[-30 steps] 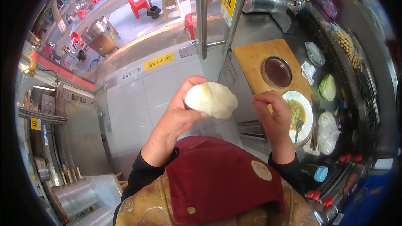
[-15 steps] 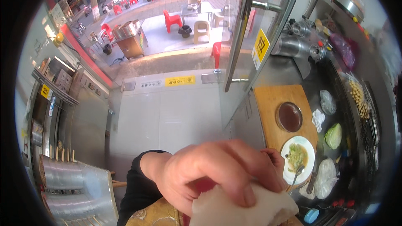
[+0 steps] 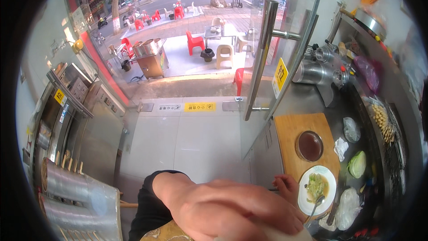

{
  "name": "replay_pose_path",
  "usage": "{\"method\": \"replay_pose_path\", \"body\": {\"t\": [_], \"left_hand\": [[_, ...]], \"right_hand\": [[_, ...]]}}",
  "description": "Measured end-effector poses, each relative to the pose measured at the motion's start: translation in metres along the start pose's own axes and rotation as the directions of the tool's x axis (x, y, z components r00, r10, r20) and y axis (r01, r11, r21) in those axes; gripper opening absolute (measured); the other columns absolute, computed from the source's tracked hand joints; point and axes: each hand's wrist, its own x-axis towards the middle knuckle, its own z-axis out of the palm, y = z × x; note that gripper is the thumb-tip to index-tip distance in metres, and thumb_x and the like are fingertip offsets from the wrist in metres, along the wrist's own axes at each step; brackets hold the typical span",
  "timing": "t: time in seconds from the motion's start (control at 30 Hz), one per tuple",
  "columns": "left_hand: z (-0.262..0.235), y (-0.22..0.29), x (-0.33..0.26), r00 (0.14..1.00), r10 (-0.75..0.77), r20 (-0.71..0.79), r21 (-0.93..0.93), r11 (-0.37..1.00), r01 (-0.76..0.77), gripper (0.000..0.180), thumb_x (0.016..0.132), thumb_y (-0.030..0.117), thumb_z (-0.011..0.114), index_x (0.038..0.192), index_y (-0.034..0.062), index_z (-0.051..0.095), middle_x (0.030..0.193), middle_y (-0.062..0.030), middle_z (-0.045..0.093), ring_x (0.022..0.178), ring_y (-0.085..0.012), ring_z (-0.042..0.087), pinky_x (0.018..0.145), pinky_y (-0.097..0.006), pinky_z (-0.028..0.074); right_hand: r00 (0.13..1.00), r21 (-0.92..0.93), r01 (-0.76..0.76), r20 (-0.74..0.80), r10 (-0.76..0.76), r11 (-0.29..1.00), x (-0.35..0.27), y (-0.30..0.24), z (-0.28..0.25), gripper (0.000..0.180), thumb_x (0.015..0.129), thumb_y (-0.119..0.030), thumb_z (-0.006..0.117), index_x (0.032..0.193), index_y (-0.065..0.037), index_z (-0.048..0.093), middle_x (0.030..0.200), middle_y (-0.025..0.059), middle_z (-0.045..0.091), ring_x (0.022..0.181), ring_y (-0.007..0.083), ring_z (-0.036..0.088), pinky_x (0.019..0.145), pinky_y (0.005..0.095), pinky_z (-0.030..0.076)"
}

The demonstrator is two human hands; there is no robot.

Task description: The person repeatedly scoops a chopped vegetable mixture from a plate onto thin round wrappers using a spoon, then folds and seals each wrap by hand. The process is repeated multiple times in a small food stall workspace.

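My left hand (image 3: 232, 207) is large and close at the lower middle, its arm coming out of a black sleeve (image 3: 149, 209). Its fingers are bent over a pale, soft flatbread-like piece (image 3: 299, 237), of which only a sliver shows at the bottom edge. Behind it, my right hand (image 3: 289, 188) is partly covered; its fingers are loosely curved and apart, with nothing seen in them. Just right of that hand stands a white plate (image 3: 305, 204) of cooked greens in broth (image 3: 316, 186), with a metal spoon (image 3: 319, 201) resting in it.
A wooden board (image 3: 285, 138) carries the plate and a bowl of dark red-brown liquid (image 3: 310, 146). Near it lie a cabbage piece (image 3: 357, 165), plastic bags (image 3: 347, 207) and crumpled tissue (image 3: 340, 148). A glass door (image 3: 263, 58) stands ahead; metal cylinders (image 3: 73, 183) are at left.
The view has tilted up, so the scene sits lower. My left hand has sunk toward the bottom edge, and the pale piece is now nearly out of sight. More of my right hand shows.
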Motion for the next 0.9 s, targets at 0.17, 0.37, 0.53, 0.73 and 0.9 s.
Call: {"method": "replay_pose_path", "body": {"t": [0.17, 0.37, 0.53, 0.73, 0.9], "left_hand": [[-0.036, -0.003, 0.051, 0.632, 0.289, 0.719, -0.018, 0.917, -0.399, 0.039, 0.080, 0.018, 0.078, 0.106, 0.0002, 0.055, 0.107, -0.0284, 0.059, 0.086, -0.0326, 0.067, 0.080, -0.039, 0.057], [-0.054, -0.015, 0.053, 0.681, 0.366, 0.634, 0.134, 0.816, -0.563, 0.020, 0.083, 0.007, 0.065, 0.099, -0.0003, 0.057, 0.093, -0.0186, 0.059, 0.082, -0.0285, 0.063, 0.069, -0.034, 0.054], [-0.130, -0.034, 0.062, 0.866, -0.340, 0.367, 0.451, 0.879, 0.154, 0.043, 0.081, -0.003, 0.069, 0.118, 0.0038, 0.049, 0.122, -0.0095, 0.057, 0.112, -0.0183, 0.056, 0.096, -0.034, 0.046], [-0.166, -0.067, 0.006, 0.708, -0.681, 0.185, 0.277, 0.728, 0.628, 0.053, 0.074, -0.008, 0.071, 0.120, 0.0077, 0.049, 0.122, -0.0118, 0.056, 0.114, -0.0199, 0.055, 0.097, -0.036, 0.046], [-0.169, -0.079, -0.012, 0.598, -0.798, 0.072, 0.168, 0.601, 0.782, 0.058, 0.080, -0.010, 0.065, 0.132, 0.0064, 0.045, 0.122, -0.0085, 0.056, 0.114, -0.0163, 0.055, 0.098, -0.032, 0.046]], "right_hand": [[0.992, 0.079, -0.117, -0.029, 0.119, 0.990, -0.003, 0.002, -0.002, 0.013, 0.093, -0.009, 0.060, 0.103, -0.001, 0.063, 0.086, 0.0039, 0.066, 0.081, 0.0111, 0.060, 0.075, 0.0241, 0.049], [0.999, -0.006, 0.027, -0.021, -0.027, 1.000, -0.005, 0.007, -0.004, 0.012, 0.093, -0.008, 0.060, 0.101, 0.000, 0.063, 0.085, 0.0049, 0.066, 0.079, 0.0111, 0.060, 0.073, 0.0240, 0.049], [0.997, 0.070, 0.003, -0.076, 0.002, 0.998, -0.011, 0.011, -0.003, 0.013, 0.092, -0.010, 0.061, 0.101, 0.000, 0.063, 0.085, 0.0058, 0.066, 0.079, 0.0121, 0.061, 0.074, 0.0256, 0.049], [0.997, 0.066, -0.069, -0.012, 0.070, 0.995, -0.005, 0.007, 0.002, 0.014, 0.092, -0.012, 0.062, 0.103, -0.002, 0.063, 0.087, 0.0051, 0.066, 0.081, 0.0116, 0.060, 0.073, 0.0252, 0.048], [0.955, -0.043, 0.237, 0.193, -0.224, 0.971, 0.023, -0.031, 0.024, 0.042, 0.084, -0.013, 0.072, 0.121, -0.001, 0.057, 0.107, 0.0077, 0.061, 0.090, 0.0153, 0.059, 0.075, 0.0273, 0.049]]}}
